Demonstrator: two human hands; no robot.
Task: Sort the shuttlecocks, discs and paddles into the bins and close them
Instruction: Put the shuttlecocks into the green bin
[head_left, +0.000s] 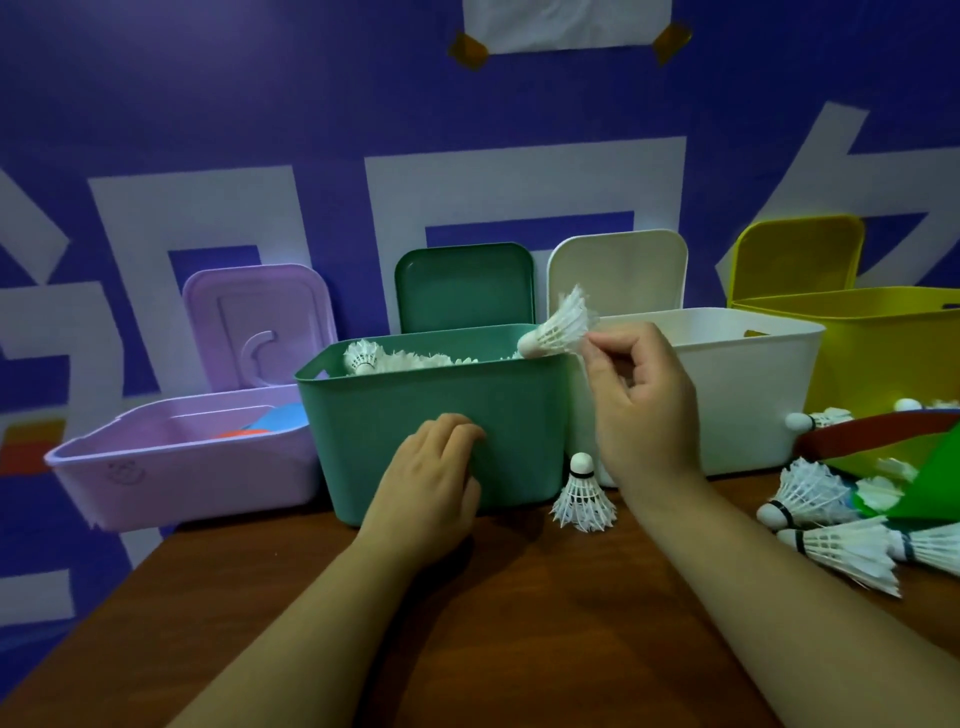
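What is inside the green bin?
White shuttlecocks lie in the green bin near its rim; its wall hides anything below. The right hand pinches another shuttlecock there.

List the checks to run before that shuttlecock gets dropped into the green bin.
1. Grip: right hand pinches the held shuttlecock by its feathers: ok.
2. Aim: its cork sits at the right rim of the green bin; whether it is over the opening: cannot tell.
3. Lid: green lid stands open behind the bin: ok.
4. Support: left hand rests on the bin's front wall: ok.
5. Room: shuttlecocks inside reach about rim height: cannot tell.
6. Sorting finished: standing shuttlecock and others remain on the table: not ok.
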